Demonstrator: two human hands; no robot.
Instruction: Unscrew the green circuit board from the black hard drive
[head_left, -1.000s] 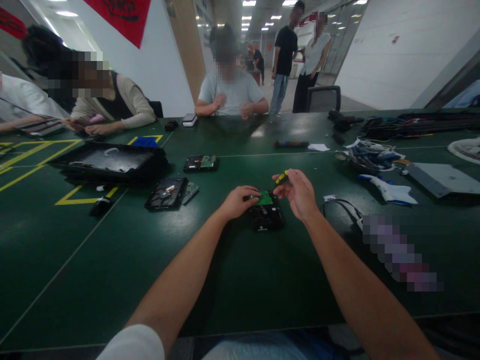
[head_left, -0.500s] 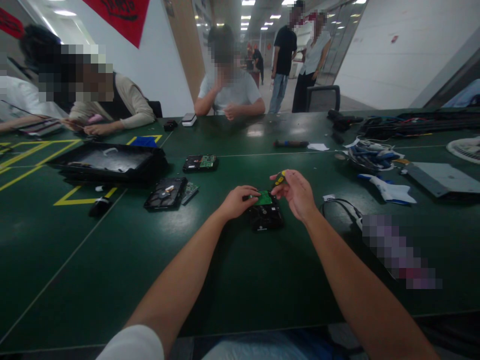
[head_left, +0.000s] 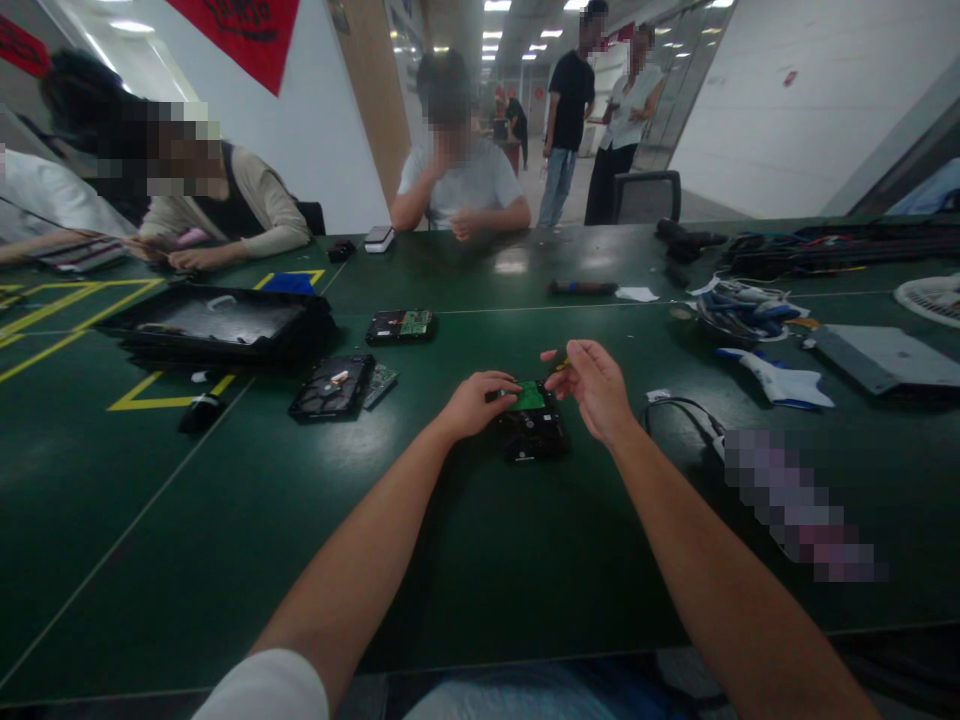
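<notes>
A black hard drive (head_left: 532, 438) lies flat on the green table in front of me, its green circuit board (head_left: 529, 396) facing up at the far end. My left hand (head_left: 478, 404) grips the drive's left side, fingers resting over the edge of the board. Pinched in the fingers of my right hand (head_left: 597, 388) is a small screwdriver (head_left: 558, 360) with a black and yellow handle, held over the drive's right far corner. Its tip is too small to make out.
Left of the drive lie another hard drive (head_left: 330, 388), a loose circuit board (head_left: 382, 384) and a third drive (head_left: 400, 325). Black trays (head_left: 225, 325) are stacked farther left. To the right are gloves (head_left: 776, 380), a metal box (head_left: 889, 358) and a cable (head_left: 686, 402). A person (head_left: 461, 190) sits opposite.
The screwdriver handle has turned in my right fingers, showing less yellow than before. My left hand and the drive stay in place.
</notes>
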